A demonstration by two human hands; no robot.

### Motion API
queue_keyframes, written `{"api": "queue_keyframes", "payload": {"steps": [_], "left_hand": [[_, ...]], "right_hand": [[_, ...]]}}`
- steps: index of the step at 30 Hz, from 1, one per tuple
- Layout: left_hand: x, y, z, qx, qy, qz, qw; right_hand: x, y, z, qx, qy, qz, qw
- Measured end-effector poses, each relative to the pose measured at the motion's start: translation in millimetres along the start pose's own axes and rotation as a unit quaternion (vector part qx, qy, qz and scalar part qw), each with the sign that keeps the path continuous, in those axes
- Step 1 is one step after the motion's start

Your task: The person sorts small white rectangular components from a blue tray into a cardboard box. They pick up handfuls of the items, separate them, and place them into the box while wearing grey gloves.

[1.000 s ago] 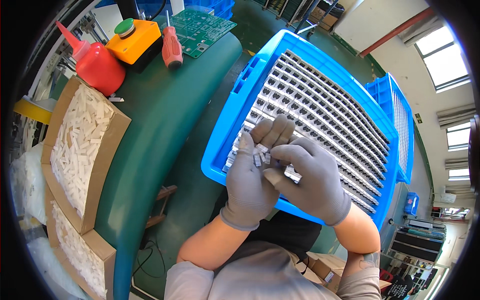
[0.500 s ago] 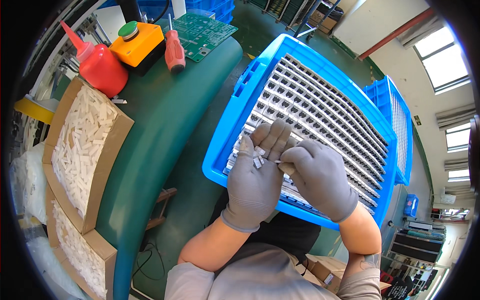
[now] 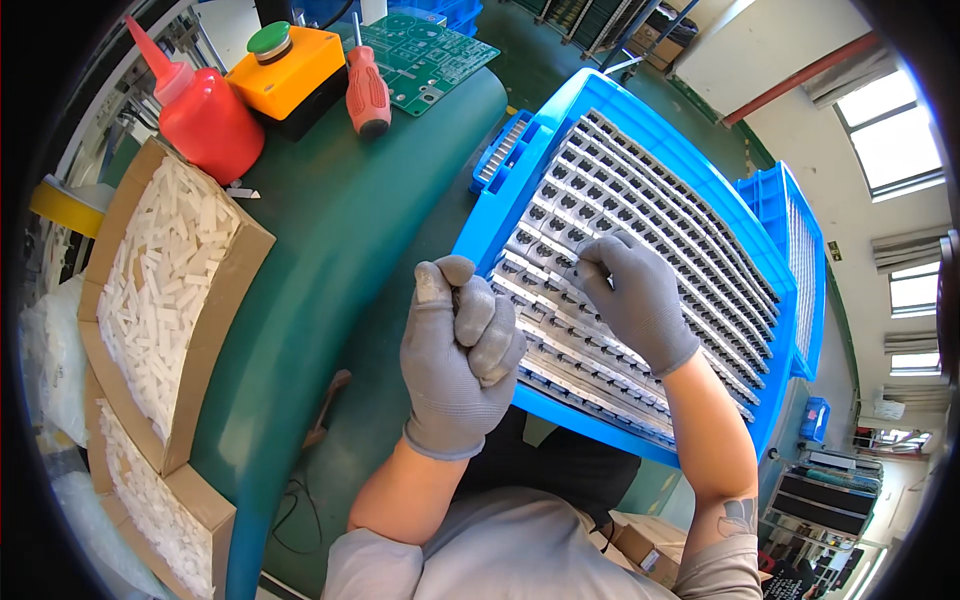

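Both my hands wear grey gloves. My left hand [image 3: 458,350] is closed in a fist left of the blue crate [image 3: 470,235], near its edge. The small white pieces seen in its palm half a second ago are now hidden by the curled fingers. Over the crate, my right hand [image 3: 635,300] has thumb and fingers pinched together at the rows of white-and-black parts [image 3: 640,215]. Whatever its fingertips hold is too small and covered to make out. The parts stand in long, close rows.
On the green work surface [image 3: 330,270] are a cardboard box of white strips [image 3: 175,290], a red bottle [image 3: 210,125], a yellow box with a green button [image 3: 285,75], a red-handled screwdriver [image 3: 368,90] and a green circuit board [image 3: 425,60]. Another blue crate [image 3: 775,190] stands beyond.
My left hand has closed over the small white pieces and moved left, off the crate. My right hand has left the left palm and moved up to the rows of parts.
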State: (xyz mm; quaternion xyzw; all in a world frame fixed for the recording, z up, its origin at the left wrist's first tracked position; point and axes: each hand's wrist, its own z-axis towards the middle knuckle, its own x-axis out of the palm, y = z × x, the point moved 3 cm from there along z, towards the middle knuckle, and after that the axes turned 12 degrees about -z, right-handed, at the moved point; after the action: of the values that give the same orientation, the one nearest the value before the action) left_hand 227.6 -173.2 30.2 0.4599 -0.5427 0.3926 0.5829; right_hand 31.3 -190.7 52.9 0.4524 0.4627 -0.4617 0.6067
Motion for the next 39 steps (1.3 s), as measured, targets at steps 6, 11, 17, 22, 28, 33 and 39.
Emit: {"api": "queue_keyframes", "payload": {"steps": [6,11,17,22,28,33,39], "left_hand": [[-2.3,-0.2,1.8,-0.007,0.017,-0.005,1.0],[-1.9,0.7,2.1,-0.006,0.023,-0.01,1.0],[-1.9,0.0,1.5,-0.004,0.016,-0.014,1.0],[-2.6,0.8,2.1,-0.004,0.023,-0.015,1.0],[-3.8,-0.1,2.9,-0.013,0.052,-0.014,0.998],[-4.7,0.1,2.3,-0.009,0.041,-0.009,0.999],[0.7,2.1,1.0,0.008,-0.006,-0.004,1.0]], "right_hand": [[6.7,1.3,1.5,-0.01,-0.003,-0.013,1.0],[6.7,7.0,2.1,-0.02,-0.014,-0.067,0.997],[3.6,13.5,4.1,-0.036,-0.036,-0.139,0.989],[3.1,10.0,3.2,-0.025,-0.029,-0.112,0.993],[3.6,11.6,3.3,-0.022,-0.003,-0.116,0.993],[3.7,12.0,5.1,-0.032,0.012,-0.125,0.992],[-3.5,16.2,5.0,-0.016,-0.016,-0.118,0.993]]}}
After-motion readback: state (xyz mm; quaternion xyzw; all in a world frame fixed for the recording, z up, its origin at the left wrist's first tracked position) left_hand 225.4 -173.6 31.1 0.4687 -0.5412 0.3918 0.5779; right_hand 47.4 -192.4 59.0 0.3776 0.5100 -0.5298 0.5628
